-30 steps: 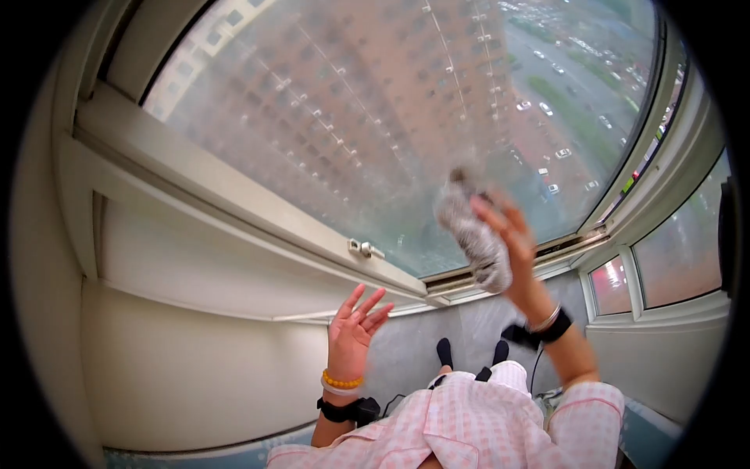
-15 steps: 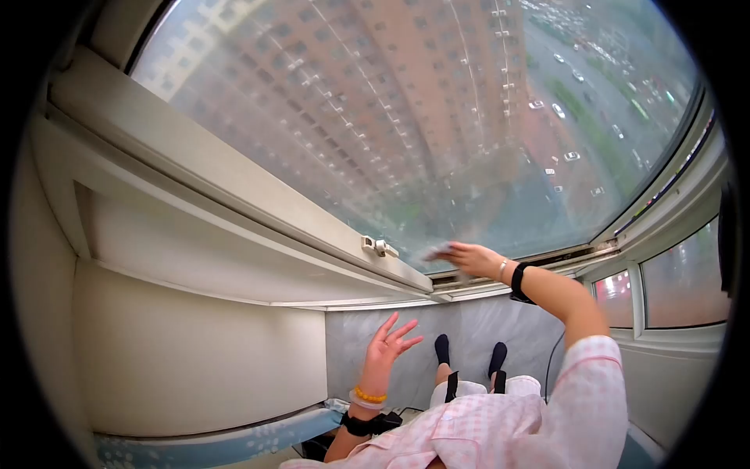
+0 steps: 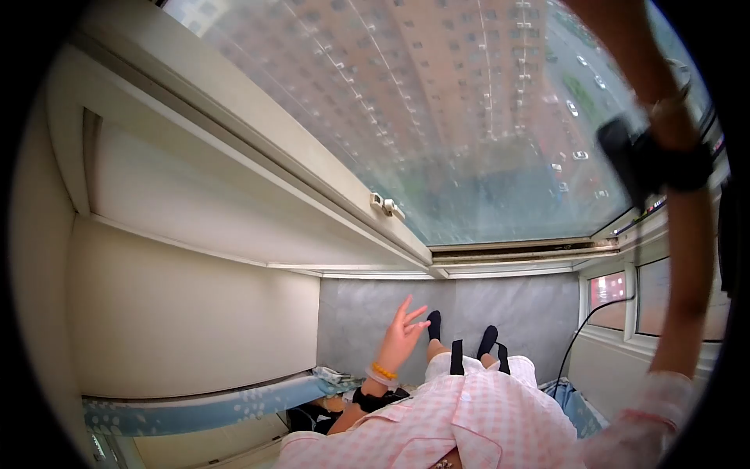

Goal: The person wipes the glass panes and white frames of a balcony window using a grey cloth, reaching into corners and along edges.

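Observation:
My right hand (image 3: 621, 43) is raised to the top right, close to the window glass (image 3: 469, 168). Its fingers run past the upper edge of the view, so what they hold is hidden. A black wristband (image 3: 680, 160) with a dark box circles that forearm. My left hand (image 3: 401, 336) hangs low over the grey floor, fingers spread and nothing in them. An orange beaded bracelet (image 3: 383, 370) and another black band (image 3: 375, 400) are on the left wrist. The white window latch (image 3: 387, 205) sits on the frame above this hand.
The window's bottom track (image 3: 523, 252) crosses in front of me. A beige frame (image 3: 234, 117) slants along the left. A black cable (image 3: 574, 338) hangs at the right, by small side windows (image 3: 608, 289). Blue patterned fabric (image 3: 211, 408) lies low left. My feet (image 3: 487, 339) stand on the floor.
My right hand has swung from the bottom of the glass, where it held a pale, blurred cloth-like piece, up to the top right. My left hand stays low, still spread.

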`<action>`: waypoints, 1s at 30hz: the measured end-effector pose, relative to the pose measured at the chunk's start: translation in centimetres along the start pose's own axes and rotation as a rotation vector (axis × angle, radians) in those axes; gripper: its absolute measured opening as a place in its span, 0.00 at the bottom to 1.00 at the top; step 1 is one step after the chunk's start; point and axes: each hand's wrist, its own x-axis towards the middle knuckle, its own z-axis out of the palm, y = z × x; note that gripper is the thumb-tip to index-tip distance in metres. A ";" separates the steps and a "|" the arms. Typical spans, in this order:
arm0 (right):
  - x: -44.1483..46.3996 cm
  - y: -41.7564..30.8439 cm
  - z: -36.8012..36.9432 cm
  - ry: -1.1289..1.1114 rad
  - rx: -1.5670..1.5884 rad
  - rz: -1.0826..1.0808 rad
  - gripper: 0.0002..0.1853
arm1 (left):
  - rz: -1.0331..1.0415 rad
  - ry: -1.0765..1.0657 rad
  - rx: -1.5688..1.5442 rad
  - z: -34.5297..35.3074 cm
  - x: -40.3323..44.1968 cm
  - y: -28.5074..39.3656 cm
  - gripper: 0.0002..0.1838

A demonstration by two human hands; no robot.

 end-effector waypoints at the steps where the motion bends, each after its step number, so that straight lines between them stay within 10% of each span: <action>1: -2.7 -0.7 2.2 -0.115 -0.003 0.143 0.27 | 0.024 -0.004 -0.019 0.6 0.7 0.2 0.35; 6: -30.1 -15.5 0.8 -0.685 0.422 -0.431 0.23 | 0.048 -0.039 -0.073 1.9 0.2 1.9 0.36; 10: -36.0 -17.1 -3.6 -1.098 0.589 -0.035 0.18 | -0.035 0.071 -0.029 -0.5 -2.8 -0.7 0.36; 11: -30.1 -17.8 -4.8 -1.040 0.750 0.358 0.20 | -0.065 0.123 -0.046 -2.2 -3.9 -1.8 0.35; 17: -3.5 -16.1 -4.3 0.182 0.846 0.416 0.22 | -0.105 0.243 0.005 -5.9 -6.9 -3.8 0.36; 22: 10.1 -19.6 1.1 0.697 0.791 0.528 0.13 | -0.019 0.272 -0.021 -6.9 -6.1 -0.9 0.36; 30: -4.9 -29.4 2.7 0.257 1.031 0.742 0.31 | -0.024 0.242 -0.051 -10.8 -7.4 -1.4 0.38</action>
